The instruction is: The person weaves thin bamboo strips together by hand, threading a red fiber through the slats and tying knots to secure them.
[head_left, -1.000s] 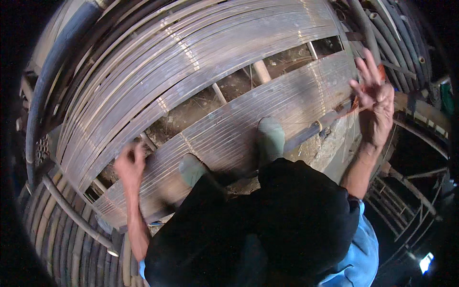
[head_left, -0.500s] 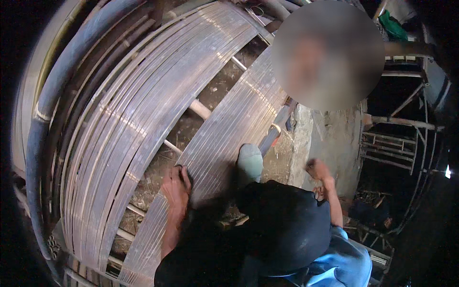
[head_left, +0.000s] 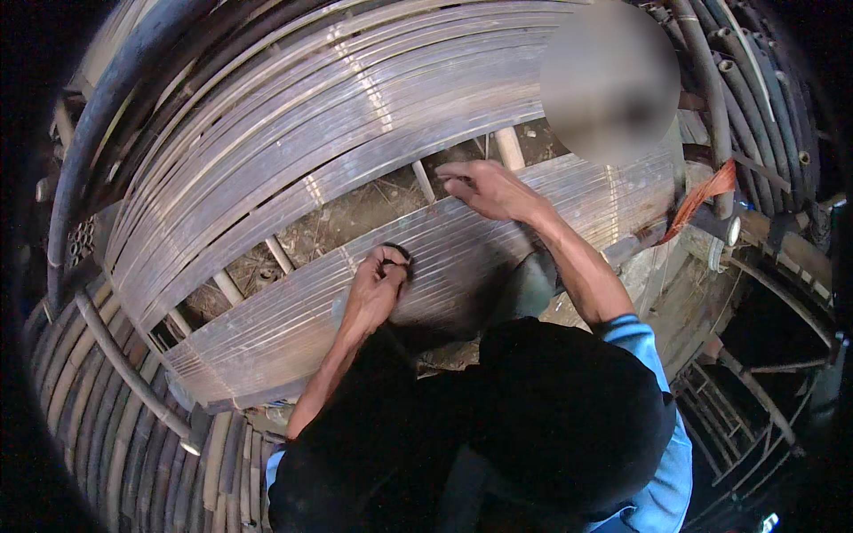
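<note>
Before me lies a near panel of narrow bamboo slats [head_left: 267,346], with a wider panel of slats [head_left: 426,89] beyond it. A gap with crossing poles [head_left: 280,255] runs between the two. My left hand [head_left: 375,289] rests on the near panel, fingers curled together; a dark spot shows at the fingertips, and what they hold, if anything, is hidden. Further right, my right hand [head_left: 487,188] reaches over the near panel's far edge. Its fingers stretch left, thumb apart, and I see nothing in them.
Bamboo poles [head_left: 80,400] are stacked at the lower left, and more poles [head_left: 755,98] at the upper right. Orange cord [head_left: 706,200] is wrapped around the frame at the right. A blurred round patch hides part of the upper right.
The view has turned. My right hand has come from the right side to over the slats, its fingers now stretched out. My left hand stays on the near panel, more curled than before.
</note>
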Demonstrator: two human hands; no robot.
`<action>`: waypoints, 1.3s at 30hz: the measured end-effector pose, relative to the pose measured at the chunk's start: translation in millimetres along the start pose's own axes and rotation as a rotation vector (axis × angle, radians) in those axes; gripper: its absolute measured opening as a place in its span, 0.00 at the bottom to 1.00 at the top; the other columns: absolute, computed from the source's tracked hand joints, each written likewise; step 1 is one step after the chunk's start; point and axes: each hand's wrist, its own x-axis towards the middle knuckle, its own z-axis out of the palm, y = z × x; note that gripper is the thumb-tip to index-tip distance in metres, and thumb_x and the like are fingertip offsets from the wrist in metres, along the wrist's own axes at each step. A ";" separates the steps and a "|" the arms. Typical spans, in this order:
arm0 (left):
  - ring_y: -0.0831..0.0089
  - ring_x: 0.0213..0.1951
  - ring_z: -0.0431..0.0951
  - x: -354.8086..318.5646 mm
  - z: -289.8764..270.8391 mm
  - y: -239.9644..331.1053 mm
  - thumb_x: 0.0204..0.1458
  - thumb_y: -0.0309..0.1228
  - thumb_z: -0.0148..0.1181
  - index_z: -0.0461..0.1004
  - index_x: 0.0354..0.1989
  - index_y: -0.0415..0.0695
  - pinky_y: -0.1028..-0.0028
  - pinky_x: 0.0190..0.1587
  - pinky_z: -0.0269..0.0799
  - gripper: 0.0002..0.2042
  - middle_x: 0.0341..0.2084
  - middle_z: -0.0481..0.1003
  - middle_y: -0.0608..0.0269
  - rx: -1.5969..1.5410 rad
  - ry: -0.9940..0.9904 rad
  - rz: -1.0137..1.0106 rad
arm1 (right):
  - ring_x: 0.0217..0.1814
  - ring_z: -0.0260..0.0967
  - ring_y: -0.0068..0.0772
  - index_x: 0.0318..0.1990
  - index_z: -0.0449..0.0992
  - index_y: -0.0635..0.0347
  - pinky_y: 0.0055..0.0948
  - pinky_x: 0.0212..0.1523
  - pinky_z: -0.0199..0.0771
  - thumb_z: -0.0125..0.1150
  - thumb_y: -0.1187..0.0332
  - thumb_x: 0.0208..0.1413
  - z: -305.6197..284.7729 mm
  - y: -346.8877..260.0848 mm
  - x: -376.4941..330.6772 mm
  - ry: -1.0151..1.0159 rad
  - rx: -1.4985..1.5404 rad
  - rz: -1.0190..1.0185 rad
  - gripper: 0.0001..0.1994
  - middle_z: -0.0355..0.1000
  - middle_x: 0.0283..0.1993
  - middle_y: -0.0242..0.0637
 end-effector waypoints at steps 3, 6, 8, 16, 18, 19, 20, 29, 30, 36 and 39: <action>0.83 0.25 0.66 -13.9 -0.2 -6.4 0.59 0.25 0.53 0.74 0.40 0.39 0.80 0.29 0.61 0.05 0.21 0.72 0.69 0.098 0.045 0.151 | 0.48 0.76 0.52 0.50 0.78 0.61 0.41 0.49 0.74 0.55 0.60 0.62 13.8 11.0 18.6 -0.122 -0.022 0.060 0.16 0.78 0.46 0.51; 0.83 0.29 0.64 -29.0 4.4 13.9 0.62 0.30 0.55 0.76 0.36 0.39 0.79 0.34 0.62 0.07 0.25 0.71 0.73 0.218 -0.034 -0.044 | 0.48 0.75 0.56 0.47 0.79 0.58 0.47 0.50 0.73 0.54 0.58 0.62 9.1 31.2 26.2 -0.268 0.103 0.099 0.16 0.78 0.44 0.51; 0.78 0.37 0.69 -26.3 -8.1 3.9 0.63 0.34 0.56 0.78 0.32 0.38 0.76 0.43 0.64 0.12 0.31 0.74 0.67 0.257 -0.098 0.107 | 0.49 0.75 0.55 0.45 0.80 0.58 0.47 0.50 0.73 0.54 0.58 0.62 10.8 33.0 25.0 -0.267 0.055 0.093 0.15 0.78 0.45 0.50; 0.63 0.45 0.71 -22.9 3.4 27.7 0.67 0.42 0.46 0.69 0.24 0.42 0.56 0.71 0.49 0.20 0.30 0.74 0.53 -0.706 0.035 0.389 | 0.48 0.73 0.51 0.46 0.77 0.56 0.47 0.51 0.70 0.59 0.57 0.59 31.8 7.6 0.6 0.068 -0.023 0.036 0.15 0.77 0.43 0.47; 0.66 0.32 0.67 -16.7 -17.6 8.6 0.68 0.41 0.45 0.62 0.21 0.45 0.56 0.69 0.52 0.21 0.20 0.65 0.59 -1.078 -0.294 0.545 | 0.53 0.69 0.48 0.47 0.74 0.57 0.44 0.56 0.67 0.62 0.52 0.57 39.3 -7.6 -7.8 0.358 -0.175 -0.273 0.19 0.74 0.46 0.44; 0.70 0.24 0.60 -22.0 -13.7 14.1 0.69 0.40 0.44 0.59 0.20 0.47 0.58 0.62 0.60 0.21 0.15 0.57 0.65 -1.083 -0.186 0.504 | 0.53 0.69 0.48 0.47 0.74 0.57 0.44 0.56 0.67 0.62 0.52 0.57 46.1 -13.3 -15.0 0.358 -0.179 -0.266 0.19 0.74 0.46 0.44; 0.70 0.24 0.60 -24.0 -12.2 9.4 0.69 0.40 0.44 0.59 0.20 0.47 0.58 0.62 0.60 0.21 0.15 0.57 0.65 -1.085 -0.192 0.498 | 0.54 0.67 0.47 0.44 0.75 0.57 0.44 0.56 0.66 0.62 0.51 0.57 55.0 -19.8 -21.6 0.366 -0.172 -0.378 0.19 0.72 0.46 0.42; 0.70 0.21 0.61 -35.2 3.2 9.5 0.69 0.39 0.44 0.60 0.18 0.47 0.64 0.44 0.63 0.22 0.14 0.57 0.66 -0.808 -0.117 0.411 | 0.43 0.68 0.44 0.28 0.71 0.57 0.42 0.49 0.66 0.68 0.54 0.52 66.0 -23.5 -27.5 0.117 -0.068 -0.607 0.17 0.69 0.32 0.39; 0.70 0.21 0.61 -33.4 5.6 10.9 0.69 0.38 0.44 0.59 0.17 0.47 0.64 0.44 0.64 0.23 0.13 0.57 0.66 -0.773 -0.123 0.419 | 0.39 0.68 0.43 0.27 0.71 0.57 0.41 0.47 0.66 0.68 0.55 0.51 66.7 -18.5 -27.4 0.083 -0.062 -0.608 0.17 0.68 0.29 0.38; 0.71 0.22 0.63 -46.8 -11.5 -21.2 0.68 0.34 0.45 0.61 0.16 0.47 0.64 0.43 0.66 0.22 0.13 0.61 0.66 -0.627 -0.125 0.468 | 0.37 0.68 0.43 0.27 0.71 0.57 0.41 0.46 0.66 0.69 0.58 0.51 86.2 -31.9 -36.6 0.170 -0.170 -0.698 0.15 0.68 0.28 0.39; 0.68 0.27 0.73 -57.9 -22.4 -44.7 0.66 0.31 0.49 0.68 0.19 0.42 0.65 0.47 0.69 0.19 0.20 0.74 0.60 -0.570 0.114 0.271 | 0.41 0.70 0.44 0.32 0.73 0.58 0.41 0.49 0.68 0.69 0.61 0.51 72.1 -31.4 -31.4 0.120 -0.093 -0.560 0.13 0.70 0.32 0.40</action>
